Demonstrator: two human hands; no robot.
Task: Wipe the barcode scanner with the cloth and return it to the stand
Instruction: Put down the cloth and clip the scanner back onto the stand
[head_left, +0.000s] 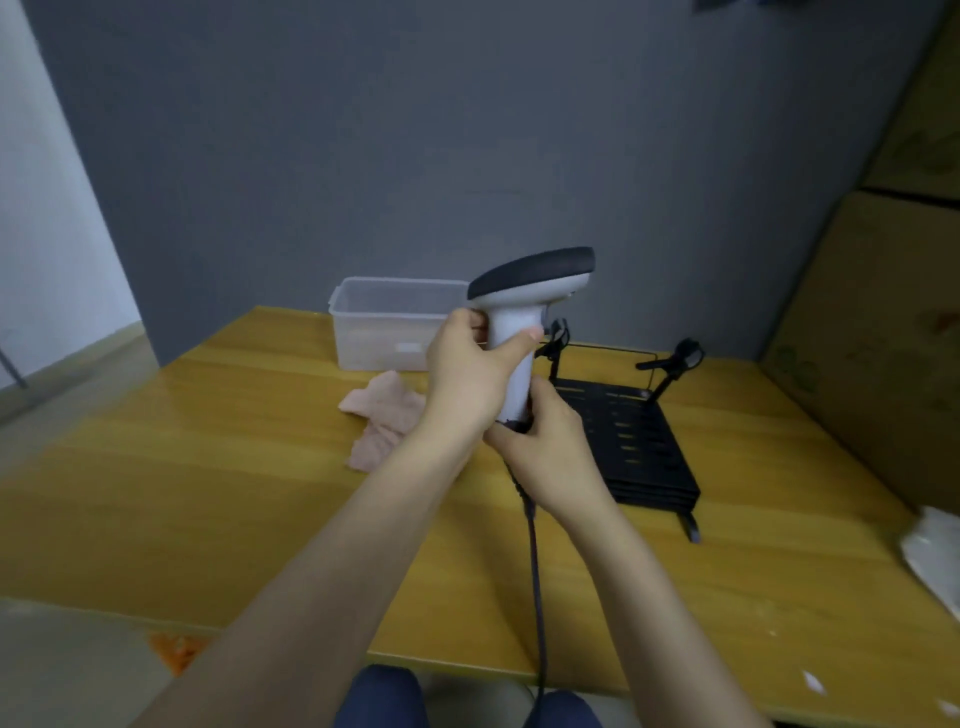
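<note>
The barcode scanner (524, 291) is white with a dark top and stands upright above the wooden table (208, 493). My left hand (467, 374) is wrapped round its handle. My right hand (545, 447) grips the bottom end of the handle, where the dark cable (535, 571) leaves and hangs down toward me. The pink cloth (382, 418) lies crumpled on the table, left of my hands, with neither hand touching it. The black stand (634, 436) sits on the table to the right, behind my right hand, with two upright arms at its back.
A clear plastic box (384, 322) stands at the table's far edge against the grey wall. Cardboard boxes (883, 338) line the right side. A white crumpled bag (935, 556) lies at the right edge of the table.
</note>
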